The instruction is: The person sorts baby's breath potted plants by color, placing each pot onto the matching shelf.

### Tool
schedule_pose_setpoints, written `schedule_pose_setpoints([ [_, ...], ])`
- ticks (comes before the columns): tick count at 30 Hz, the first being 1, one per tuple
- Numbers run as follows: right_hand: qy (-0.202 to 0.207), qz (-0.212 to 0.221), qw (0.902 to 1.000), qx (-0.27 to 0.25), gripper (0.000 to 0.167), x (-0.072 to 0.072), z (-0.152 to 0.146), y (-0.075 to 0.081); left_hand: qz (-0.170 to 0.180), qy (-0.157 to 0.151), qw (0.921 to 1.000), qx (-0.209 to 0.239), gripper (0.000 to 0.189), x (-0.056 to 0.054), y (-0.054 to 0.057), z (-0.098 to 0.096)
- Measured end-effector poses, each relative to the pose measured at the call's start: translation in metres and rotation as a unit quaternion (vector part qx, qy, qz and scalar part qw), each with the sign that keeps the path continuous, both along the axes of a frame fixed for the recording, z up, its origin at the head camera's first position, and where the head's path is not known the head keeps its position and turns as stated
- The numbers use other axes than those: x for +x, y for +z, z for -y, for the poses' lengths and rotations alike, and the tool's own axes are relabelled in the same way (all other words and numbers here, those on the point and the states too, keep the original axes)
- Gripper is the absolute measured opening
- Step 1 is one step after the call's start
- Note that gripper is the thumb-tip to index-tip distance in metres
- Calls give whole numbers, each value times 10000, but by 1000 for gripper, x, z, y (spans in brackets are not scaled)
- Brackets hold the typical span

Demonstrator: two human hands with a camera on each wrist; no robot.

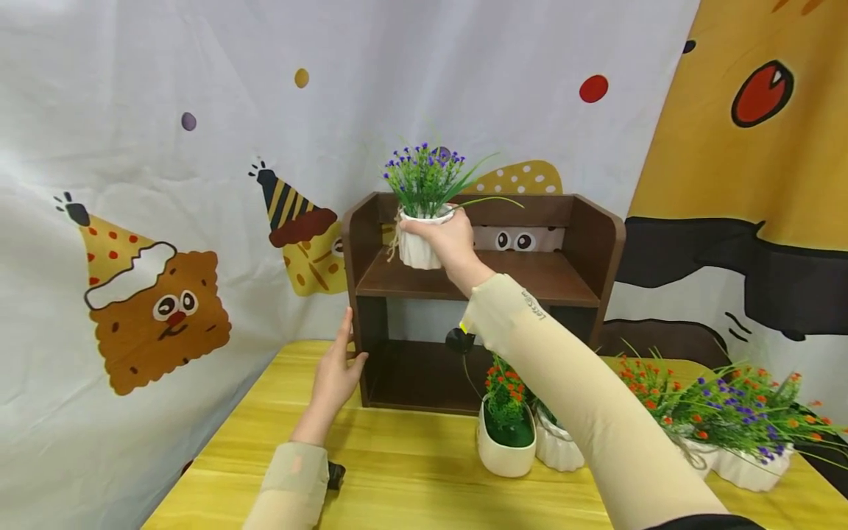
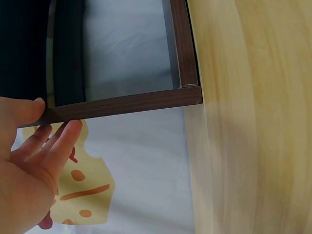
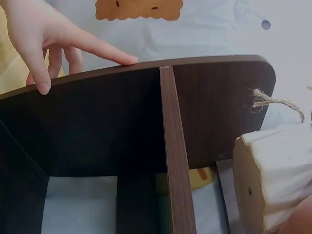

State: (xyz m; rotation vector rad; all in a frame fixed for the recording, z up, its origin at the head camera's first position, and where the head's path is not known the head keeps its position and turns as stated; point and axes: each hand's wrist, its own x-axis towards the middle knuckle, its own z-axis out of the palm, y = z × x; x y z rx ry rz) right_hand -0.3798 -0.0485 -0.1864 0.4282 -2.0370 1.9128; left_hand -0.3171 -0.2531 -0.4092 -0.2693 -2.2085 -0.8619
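Observation:
My right hand (image 1: 456,246) grips a white fluted pot (image 1: 416,250) with purple flowers and long grass blades, thumb across its near side. The pot is held upright in front of the upper compartment of a dark brown two-tier shelf (image 1: 424,283). Twine hangs from the pot, and its flat underside (image 3: 247,187) shows in the right wrist view. At the shelf's left side panel (image 2: 126,101), my left hand (image 1: 336,377) holds the front edge, thumb on the inner side and fingers along the outside. Its index finger points up along the panel.
An oval cream pot (image 1: 506,458) with orange flowers stands before the shelf, beside another white pot (image 1: 559,445) partly behind my right arm. Further right are more potted flowers (image 1: 755,467). A small black object (image 1: 336,476) lies by my left sleeve on the wooden table (image 1: 411,471).

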Motion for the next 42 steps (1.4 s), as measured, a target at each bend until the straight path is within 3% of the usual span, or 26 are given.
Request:
schedule_pose_setpoints([
  [9, 77, 12, 10000, 52, 76, -9, 7, -6, 11, -11, 10000, 10, 96, -2, -1, 0],
  [37, 404, 100, 9987, 298, 87, -11, 31, -22, -55, -75, 9999, 59, 95, -4, 3, -2],
  [42, 473, 273, 9977, 406, 93, -9, 36, -30, 129, -74, 9999, 58, 97, 2, 1, -1],
])
